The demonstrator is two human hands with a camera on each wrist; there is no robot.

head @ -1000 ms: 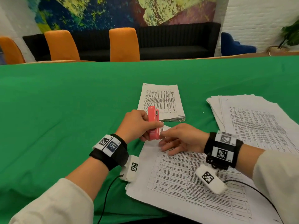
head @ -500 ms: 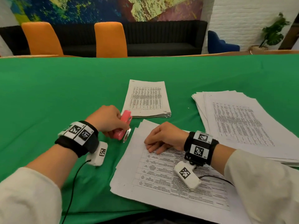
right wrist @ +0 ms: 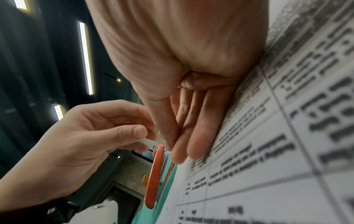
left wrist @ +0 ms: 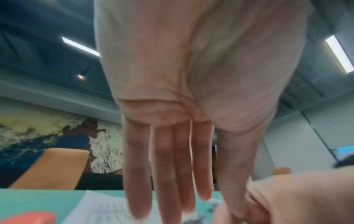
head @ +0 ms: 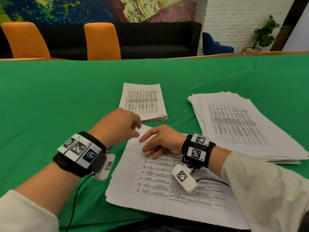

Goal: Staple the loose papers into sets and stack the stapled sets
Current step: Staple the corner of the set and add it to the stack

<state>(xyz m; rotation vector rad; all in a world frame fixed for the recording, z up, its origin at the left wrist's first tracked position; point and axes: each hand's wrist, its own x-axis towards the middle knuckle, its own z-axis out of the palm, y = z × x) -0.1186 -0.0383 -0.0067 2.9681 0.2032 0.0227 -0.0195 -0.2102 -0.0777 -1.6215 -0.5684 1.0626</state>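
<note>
The paper set lies in front of me on the green table. My right hand rests on its upper part, fingers straight and flat on the sheet. My left hand hovers over the set's top-left corner with its fingers straight, holding nothing. The red stapler lies on the cloth just left of the set, also low in the left wrist view; my left wrist hides it in the head view. A neat stack of sets sits beyond my hands. The loose papers are piled to the right.
Two orange chairs and a black sofa stand past the table's far edge. A potted plant is at the back right. Bare green cloth spreads to the left and far side.
My left hand has put the stapler down left of the set, let go, and moved to the set's top-left corner. My right hand has stayed on the paper.
</note>
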